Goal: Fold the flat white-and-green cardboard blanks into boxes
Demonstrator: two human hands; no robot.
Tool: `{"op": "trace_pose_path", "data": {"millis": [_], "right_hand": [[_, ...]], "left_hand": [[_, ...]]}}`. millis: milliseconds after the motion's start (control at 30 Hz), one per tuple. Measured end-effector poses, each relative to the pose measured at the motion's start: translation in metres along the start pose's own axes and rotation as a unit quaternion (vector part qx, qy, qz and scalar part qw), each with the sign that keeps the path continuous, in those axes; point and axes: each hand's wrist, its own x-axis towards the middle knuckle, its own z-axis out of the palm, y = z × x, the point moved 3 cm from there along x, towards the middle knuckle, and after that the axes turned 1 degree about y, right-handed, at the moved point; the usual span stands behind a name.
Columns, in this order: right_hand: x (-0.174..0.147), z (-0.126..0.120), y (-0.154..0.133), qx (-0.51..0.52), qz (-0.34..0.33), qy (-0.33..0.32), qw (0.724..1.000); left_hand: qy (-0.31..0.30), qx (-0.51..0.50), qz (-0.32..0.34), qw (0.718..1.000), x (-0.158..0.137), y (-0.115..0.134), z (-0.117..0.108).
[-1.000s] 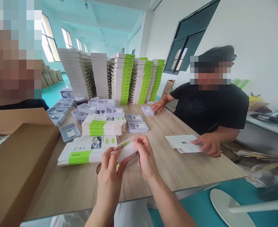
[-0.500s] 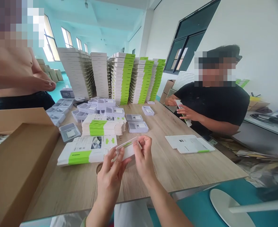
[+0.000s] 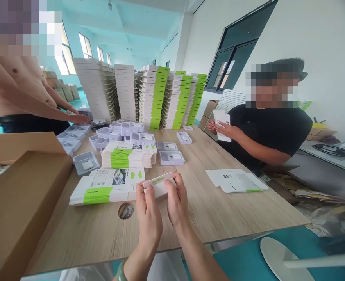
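Note:
Between my two hands is a small white carton (image 3: 159, 189) with a green-marked hang tab along its top, held above the near part of the table. My left hand (image 3: 149, 212) grips its left end, thumb on the front face and fingers behind. My right hand (image 3: 178, 203) is closed on the right end in the same way, thumb pressed below the tab. My palms hide the lower part of the carton. Just left of my hands lies a stack of flat printed cartons (image 3: 97, 197) in white and green, with another stack (image 3: 121, 158) behind it.
Purple-white plastic trays (image 3: 131, 128) are heaped behind the cartons. Tall box stacks (image 3: 154, 97) line the far side. An opened carton blank (image 3: 236, 180) lies to the right. A brown cardboard box (image 3: 34, 195) fills the left. Two co-workers stand or sit at the sides.
My left hand has shifted its hold to the carton's left end, uncovering a round hole in the table. The left co-worker's hands have moved down to the trays; the right co-worker has turned their carton.

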Motion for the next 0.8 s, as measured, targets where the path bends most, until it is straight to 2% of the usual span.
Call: {"op": "trace_pose_path", "data": {"millis": [400,567,800], "right_hand": [[-0.008,-0.01,0.007,0.003,0.013,0.079,0.997],[-0.011,-0.011,0.005,-0.011,0.017,0.097,0.995],[-0.011,-0.011,0.005,-0.023,-0.003,0.088,0.996]], "left_hand": [[-0.027,-0.067,-0.006,0.997,0.002,-0.005,0.003],[-0.018,-0.083,-0.009,0.996,0.001,-0.007,0.001],[-0.045,-0.079,-0.009,0.996,0.004,-0.009,-0.006]]}}
